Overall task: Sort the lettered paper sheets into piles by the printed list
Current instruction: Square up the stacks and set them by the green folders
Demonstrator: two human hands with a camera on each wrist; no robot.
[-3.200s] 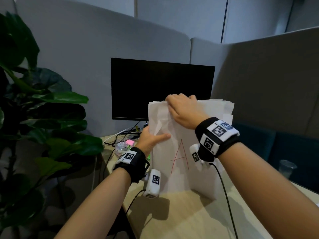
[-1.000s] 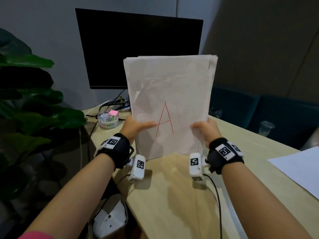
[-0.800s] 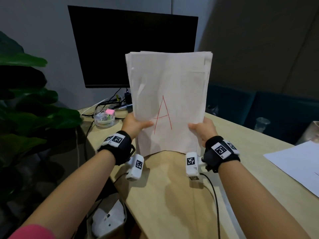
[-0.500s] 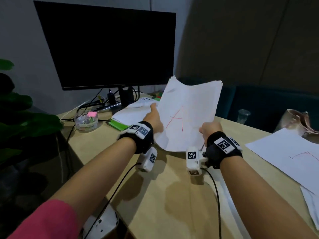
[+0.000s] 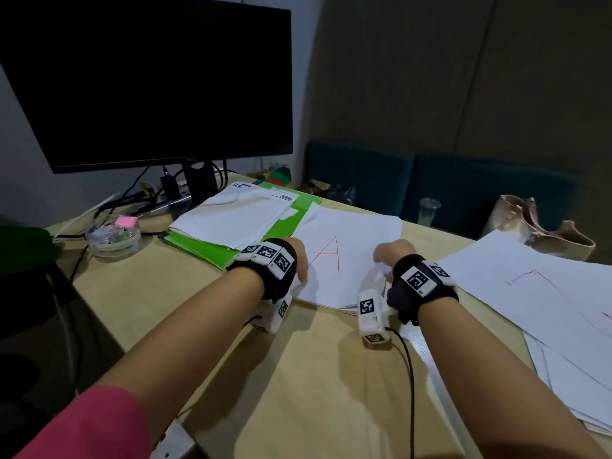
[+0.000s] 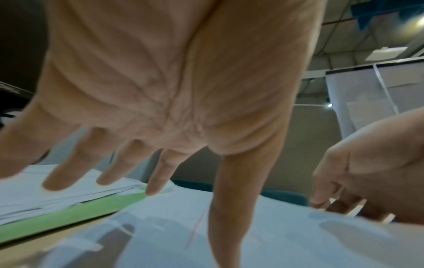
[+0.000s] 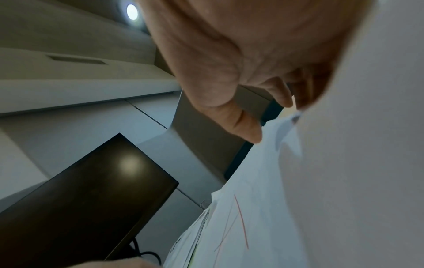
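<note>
Thick stack of white paper sheets with a red hand-drawn letter A on top (image 5: 344,260) lying flat at frame centre on the pale wooden surface (image 5: 314,376), just right of the green folder under printed white pages (image 5: 231,223). Left hand (image 6: 160,90) spread open, straight fingertips on the stack's left edge. Right hand (image 7: 229,72) curled, thumb and fingers pinching the right edge. Best next: steadying with the left, peeling only 1 sheet, checking the printed pages, keeping clear of the loose white sheets with red marks (image 5: 546,293) at frame right.

Both your arms reach forward, side by side. Your left hand (image 5: 298,260) is spread wide, fingers (image 6: 160,174) straight and pointing down. Your right hand (image 5: 392,255) has its fingers (image 7: 247,125) curled, thumb bent in.
</note>
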